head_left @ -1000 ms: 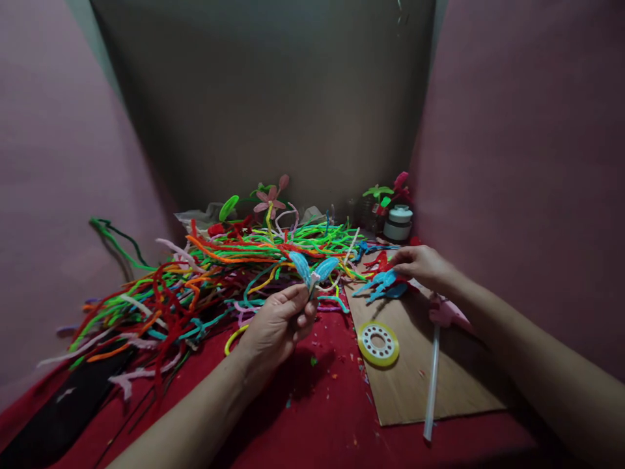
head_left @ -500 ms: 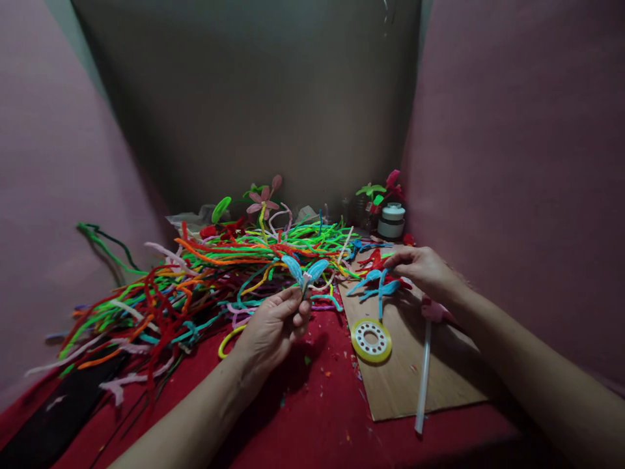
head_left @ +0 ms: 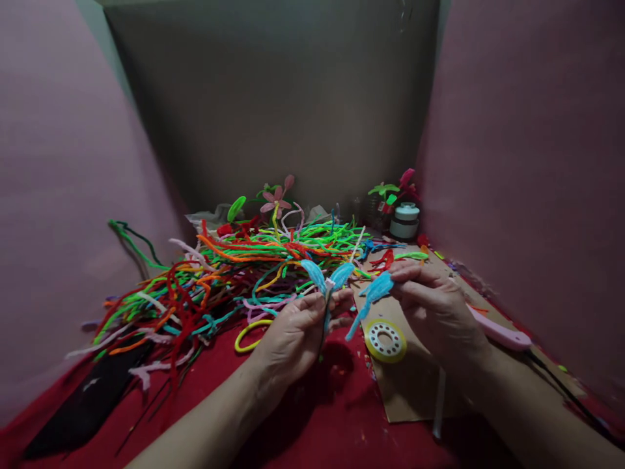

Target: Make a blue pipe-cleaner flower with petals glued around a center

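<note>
A: What does the left grip [head_left: 297, 329] have?
B: It is pinched narrow on a blue two-petalled piece [head_left: 315, 276]; the petals splay upward from the fingertips.
A: And the right grip [head_left: 398, 280]?
B: Closed on a blue fuzzy piece [head_left: 377, 290], pinched at one end, so its loose strip slants down toward the left grip.
A: How much room between them?
B: A narrow gap, mostly taken up by that strip. Whether its tip touches the left grip, I cannot tell.
A: Edges?
B: A cardboard sheet [head_left: 407, 394] lies beneath the right grip; its left edge runs between the two grips, and its near edge stops on the red surface [head_left: 293, 417] closer to the person than either. A yellow tape roll [head_left: 374, 339] sits at that left edge, just below the hanging strip.
A: Where is it tight?
B: A heap of fuzzy stems [head_left: 234, 264] crowds the far side and the left of the left grip. A pink tool [head_left: 502, 331] lies just right of the right grip, with a pink wall [head_left: 532, 163] farther out.
A: And open?
B: Above both grips, and over the stretch of red surface nearer the person, between the left wrist and the cardboard.
</note>
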A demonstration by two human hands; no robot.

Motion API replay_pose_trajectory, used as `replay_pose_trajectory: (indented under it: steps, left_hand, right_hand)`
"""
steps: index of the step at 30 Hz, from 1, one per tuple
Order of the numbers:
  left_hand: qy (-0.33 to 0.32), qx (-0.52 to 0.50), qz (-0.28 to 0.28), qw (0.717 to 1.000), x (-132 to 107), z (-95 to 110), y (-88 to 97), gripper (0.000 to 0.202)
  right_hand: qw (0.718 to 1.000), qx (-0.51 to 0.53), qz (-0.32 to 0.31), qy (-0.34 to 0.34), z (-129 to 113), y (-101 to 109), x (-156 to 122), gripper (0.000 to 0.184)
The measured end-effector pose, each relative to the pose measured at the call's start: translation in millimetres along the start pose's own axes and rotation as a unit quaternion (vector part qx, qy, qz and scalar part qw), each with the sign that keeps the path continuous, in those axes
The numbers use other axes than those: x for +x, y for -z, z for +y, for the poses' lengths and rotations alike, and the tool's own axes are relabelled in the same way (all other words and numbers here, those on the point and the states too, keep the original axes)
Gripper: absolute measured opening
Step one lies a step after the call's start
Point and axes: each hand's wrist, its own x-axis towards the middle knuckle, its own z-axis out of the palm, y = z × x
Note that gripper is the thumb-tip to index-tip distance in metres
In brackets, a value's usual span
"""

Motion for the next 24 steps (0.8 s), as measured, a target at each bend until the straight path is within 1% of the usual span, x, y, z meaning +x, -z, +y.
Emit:
replay_pose_trajectory:
  steps: [3,6,9,13,15,18,20,21,22,23,24]
  left_hand:
    - [0.032,0.013,-0.051,0.998,-5,-2,-4.4,0.015]
    - [0.060,0.022,-0.068,0.996,-8,-3,-6.7,0.015]
    - [0.055,0.019,-0.060,0.997,-7,-4,-5.0,0.011]
    - [0.022,0.020,-0.043,0.999,-4,-3,-0.3,0.009]
    - [0.005,0.029,-0.037,0.999,-2,-2,1.3,0.011]
    - [-0.010,0.036,-0.029,0.999,1,0,3.3,0.013]
    - [-0.010,0.036,-0.026,0.999,2,2,4.7,0.016]
    - [-0.007,0.037,-0.025,0.999,3,2,5.4,0.017]
    - [-0.006,0.038,-0.024,0.999,3,3,6.1,0.017]
    - [-0.004,0.040,-0.025,0.999,3,4,6.7,0.017]
    - [-0.004,0.044,-0.026,0.999,4,4,7.2,0.017]
  right_hand:
    - [1.000,0.009,-0.008,0.021,4,-3,-1,0.015]
    - [0.999,0.004,-0.012,0.041,7,-2,-1,0.016]
    - [0.999,0.001,-0.007,0.032,8,1,-1,0.016]
    - [0.999,-0.025,0.016,0.018,13,3,-5,0.015]
    - [0.998,-0.061,0.017,0.011,14,5,-9,0.012]
    - [0.988,-0.153,-0.017,-0.004,12,12,-18,0.007]
    - [0.969,-0.243,-0.032,0.010,5,21,-25,0.007]
    - [0.954,-0.297,-0.027,0.031,0,27,-28,0.009]
    - [0.931,-0.360,-0.016,0.054,-5,36,-31,0.010]
    - [0.902,-0.420,0.004,0.096,-10,45,-33,0.012]
    - [0.866,-0.481,0.022,0.133,-14,57,-34,0.014]
